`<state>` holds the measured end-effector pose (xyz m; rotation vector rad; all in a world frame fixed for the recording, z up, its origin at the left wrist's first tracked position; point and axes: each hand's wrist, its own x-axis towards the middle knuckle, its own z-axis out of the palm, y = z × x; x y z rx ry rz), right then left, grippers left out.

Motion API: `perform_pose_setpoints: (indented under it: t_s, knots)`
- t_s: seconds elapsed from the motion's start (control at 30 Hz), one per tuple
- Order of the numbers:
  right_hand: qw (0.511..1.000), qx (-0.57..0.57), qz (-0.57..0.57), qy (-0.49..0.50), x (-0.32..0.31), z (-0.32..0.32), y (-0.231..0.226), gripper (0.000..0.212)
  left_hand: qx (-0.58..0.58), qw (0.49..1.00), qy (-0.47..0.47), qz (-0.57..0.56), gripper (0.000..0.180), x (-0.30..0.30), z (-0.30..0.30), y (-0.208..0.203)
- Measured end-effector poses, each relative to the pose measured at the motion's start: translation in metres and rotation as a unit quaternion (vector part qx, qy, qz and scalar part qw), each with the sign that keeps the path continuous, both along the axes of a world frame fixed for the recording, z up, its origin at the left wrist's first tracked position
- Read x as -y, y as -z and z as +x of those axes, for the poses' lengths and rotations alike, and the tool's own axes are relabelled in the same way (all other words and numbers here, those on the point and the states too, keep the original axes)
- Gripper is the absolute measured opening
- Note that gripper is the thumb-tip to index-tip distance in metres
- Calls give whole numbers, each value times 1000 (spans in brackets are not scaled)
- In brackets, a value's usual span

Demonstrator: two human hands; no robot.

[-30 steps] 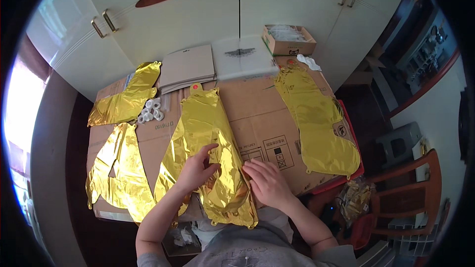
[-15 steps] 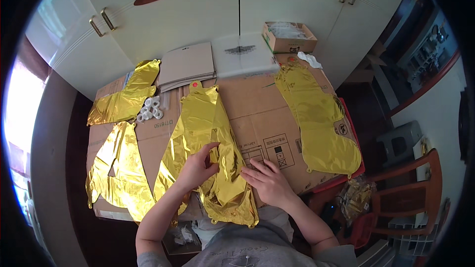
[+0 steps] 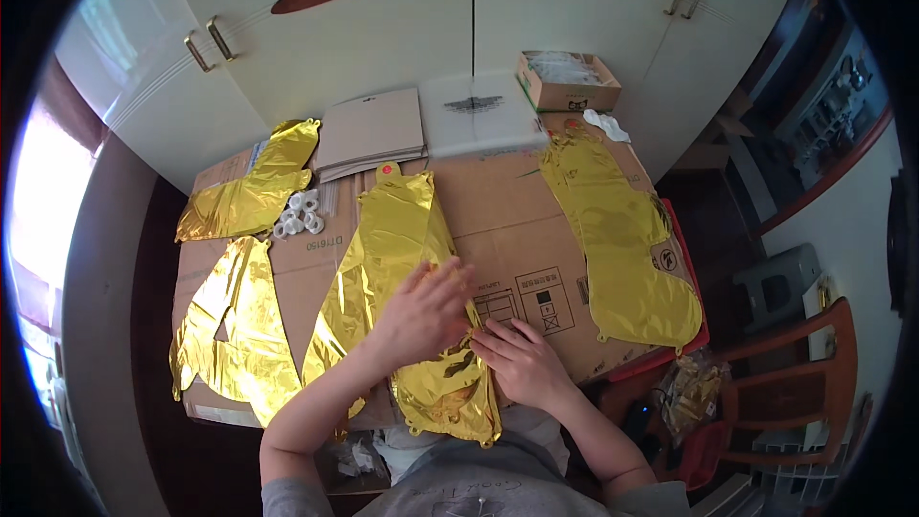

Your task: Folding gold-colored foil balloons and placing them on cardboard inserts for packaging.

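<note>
A flat, uninflated gold foil balloon (image 3: pixel 397 220) lies lengthwise before me, a red dot on the tab at its far end and its near end by my shirt. My left hand (image 3: pixel 426 311) is over its middle, fingers stretched to the right and a little blurred; it hides part of the foil. At the balloon's right edge rests my right hand (image 3: pixel 522 361), fingers extended and touching foil and cardboard. To the left lies another gold foil balloon (image 3: pixel 239 325) shaped like a letter A. More gold balloons lie at the far left (image 3: pixel 258 182) and on the right (image 3: pixel 622 239).
Cardboard (image 3: pixel 498 211) covers the table. Small white rolls (image 3: pixel 302 213) lie beside the far-left balloon. Behind are stacked grey-brown boards (image 3: pixel 371 129), a translucent white sheet (image 3: pixel 479 120) and an open box (image 3: pixel 570 86) of clear plastic. A wooden chair (image 3: pixel 795 383) stands at the right.
My left hand has moved right across the foil, and its curled fingers have straightened. My right hand has barely moved. The whole view has shifted slightly.
</note>
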<state>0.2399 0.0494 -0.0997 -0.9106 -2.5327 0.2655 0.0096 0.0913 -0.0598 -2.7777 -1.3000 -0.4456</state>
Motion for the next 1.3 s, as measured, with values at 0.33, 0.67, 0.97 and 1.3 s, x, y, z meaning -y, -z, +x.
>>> perform_pose_setpoints:
  t_s: [0.33, 0.67, 0.97, 1.3]
  knots:
    - [998, -49, -23, 10, 0, 8, -3, 41, 112, 989, -72, -63, 59, -23, 6, 11]
    - [994, -91, -51, 34, 6, 1, -6, 56, 125, 970, -151, -143, 54, -1, -58, 24]
    - [997, -63, 33, -4, -3, -16, -9, 43, 30, 985, -124, -118, 58, 22, -74, 31]
    - [994, -98, -45, -13, 2, -18, -17, 58, -16, 994, -29, -104, 62, 31, -36, 15]
